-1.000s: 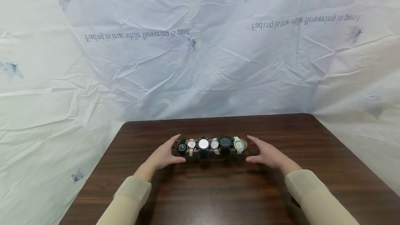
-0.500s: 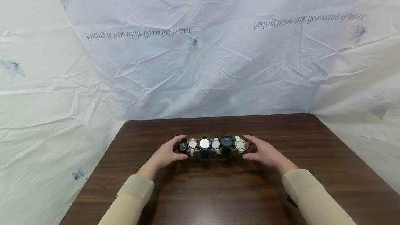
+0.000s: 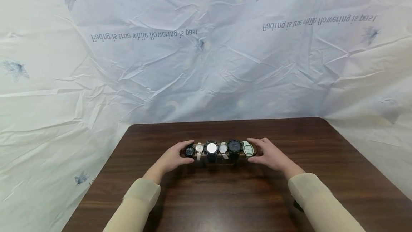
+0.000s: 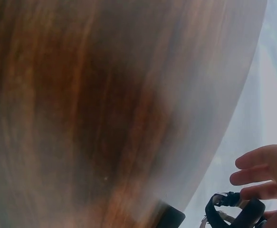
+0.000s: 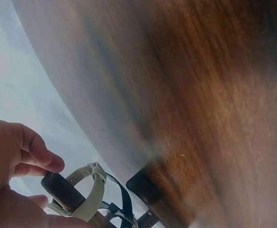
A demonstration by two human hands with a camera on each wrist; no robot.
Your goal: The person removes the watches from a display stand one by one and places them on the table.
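Observation:
Several wristwatches sit in a row on a dark bar stand at the middle of a brown wooden table. My left hand curls round the stand's left end beside a small black watch, whose strap shows in the left wrist view. At the stand's other end my right hand wraps its fingers and thumb round the bar next to a pale green watch. The stand rests on the table on a dark foot.
A crumpled white sheet printed with dragonflies and text hangs behind the table and drapes down both sides. The table's far edge lies a little beyond the stand. Bare tabletop lies between the stand and me.
Both hands have moved inward from beside the stand and closed round its two ends. The stand and the watches stay in the same place.

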